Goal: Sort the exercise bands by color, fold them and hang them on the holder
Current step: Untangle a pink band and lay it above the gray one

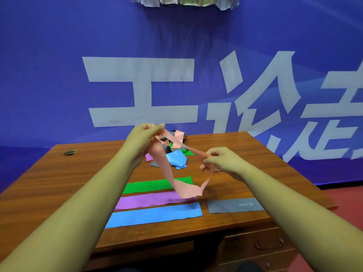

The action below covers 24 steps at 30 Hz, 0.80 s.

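Observation:
A pink exercise band (167, 169) hangs in the air above the desk, twisted, with its loop drooping toward the flat bands. My left hand (142, 137) pinches one end of it up high. My right hand (220, 161) pinches another part lower and to the right. Flat on the desk lie a green band (147, 186), a purple band (149, 201), a blue band (155, 214) and a grey band (233, 205). Behind them sits a tangled pile of bands (176, 156) in blue, grey, green, purple and pink.
The wooden desk (59, 183) has a cable hole (69, 153) at its back left and drawers (261, 246) under its right side. A blue banner wall (176, 65) stands right behind the desk. Red floor shows at the right.

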### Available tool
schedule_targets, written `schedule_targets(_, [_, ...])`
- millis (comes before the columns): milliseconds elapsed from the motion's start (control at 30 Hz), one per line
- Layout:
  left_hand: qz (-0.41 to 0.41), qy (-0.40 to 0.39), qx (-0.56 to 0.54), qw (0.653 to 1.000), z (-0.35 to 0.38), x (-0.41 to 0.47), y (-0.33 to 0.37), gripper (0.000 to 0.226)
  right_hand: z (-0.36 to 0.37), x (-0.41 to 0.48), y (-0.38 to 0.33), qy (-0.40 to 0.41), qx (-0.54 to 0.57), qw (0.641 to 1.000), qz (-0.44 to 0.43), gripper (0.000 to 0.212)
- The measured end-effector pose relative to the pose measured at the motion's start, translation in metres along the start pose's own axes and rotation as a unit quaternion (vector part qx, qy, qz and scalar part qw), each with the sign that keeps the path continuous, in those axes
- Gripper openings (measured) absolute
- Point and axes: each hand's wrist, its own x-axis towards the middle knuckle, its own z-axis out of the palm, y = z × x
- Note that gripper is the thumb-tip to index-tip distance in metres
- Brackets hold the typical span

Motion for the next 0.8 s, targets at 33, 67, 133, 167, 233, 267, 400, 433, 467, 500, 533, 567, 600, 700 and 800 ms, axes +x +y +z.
schedule_targets(33, [-0.011, -0.01, -0.032, 0.999, -0.001, -0.001, -0.001, 0.024, -0.001, 0.0, 0.002, 0.009, 0.011, 1.0, 0.008, 0.014])
schedule_targets(67, [-0.027, -0.015, -0.069, 0.997, -0.001, -0.002, -0.003, 0.024, -0.002, 0.001, 0.005, 0.019, 0.015, 1.0, 0.013, 0.013])
schedule_targets(133, [-0.06, -0.028, -0.15, 0.986, -0.003, -0.003, -0.004, 0.023, -0.005, 0.002, 0.008, 0.033, 0.024, 0.999, 0.022, 0.011])
schedule_targets(167, [-0.068, -0.037, -0.184, 0.98, -0.003, -0.004, -0.004, 0.023, -0.006, 0.002, 0.01, 0.037, 0.034, 0.998, 0.025, 0.01])
schedule_targets(233, [-0.067, -0.045, -0.202, 0.976, -0.003, -0.003, -0.006, 0.028, -0.01, 0.003, 0.013, 0.031, 0.057, 0.997, 0.028, 0.011])
schedule_targets(267, [-0.063, -0.038, -0.185, 0.98, -0.003, -0.003, -0.006, 0.029, -0.011, 0.003, 0.014, 0.02, 0.061, 0.998, 0.028, 0.013])
schedule_targets(400, [-0.026, -0.039, -0.08, 0.996, 0.0, -0.005, -0.004, 0.026, -0.012, 0.002, 0.01, -0.04, -0.023, 0.999, 0.021, 0.035])
schedule_targets(433, [-0.013, -0.052, -0.052, 0.997, 0.002, -0.006, -0.003, 0.024, -0.012, 0.002, 0.006, -0.061, -0.046, 0.997, 0.018, 0.041])
schedule_targets(467, [0.0, -0.065, -0.029, 0.997, 0.005, -0.008, -0.001, 0.023, -0.01, 0.001, 0.001, -0.079, -0.054, 0.995, 0.01, 0.044])
schedule_targets(500, [0.01, -0.076, -0.008, 0.997, 0.009, -0.009, 0.001, 0.021, -0.008, -0.001, -0.005, -0.084, -0.044, 0.995, -0.005, 0.044])
schedule_targets(533, [0.019, -0.084, 0.01, 0.996, 0.013, -0.01, 0.003, 0.019, -0.007, -0.002, -0.013, -0.075, -0.013, 0.997, -0.028, 0.04])
schedule_targets(567, [0.028, -0.092, 0.025, 0.995, 0.018, -0.011, 0.004, 0.017, -0.005, -0.003, -0.022, -0.055, 0.036, 0.996, -0.053, 0.034])
schedule_targets(600, [0.037, -0.096, 0.035, 0.994, 0.022, -0.011, 0.005, 0.015, -0.004, -0.006, -0.032, -0.034, 0.093, 0.992, -0.073, 0.029])
schedule_targets(700, [0.065, -0.103, 0.055, 0.991, 0.033, -0.012, 0.006, 0.016, -0.003, -0.012, -0.063, 0.015, 0.136, 0.983, -0.125, 0.036])
schedule_targets(800, [0.081, -0.105, 0.079, 0.988, 0.039, -0.012, 0.007, 0.016, -0.002, -0.016, -0.081, 0.059, 0.01, 0.981, -0.185, 0.031])
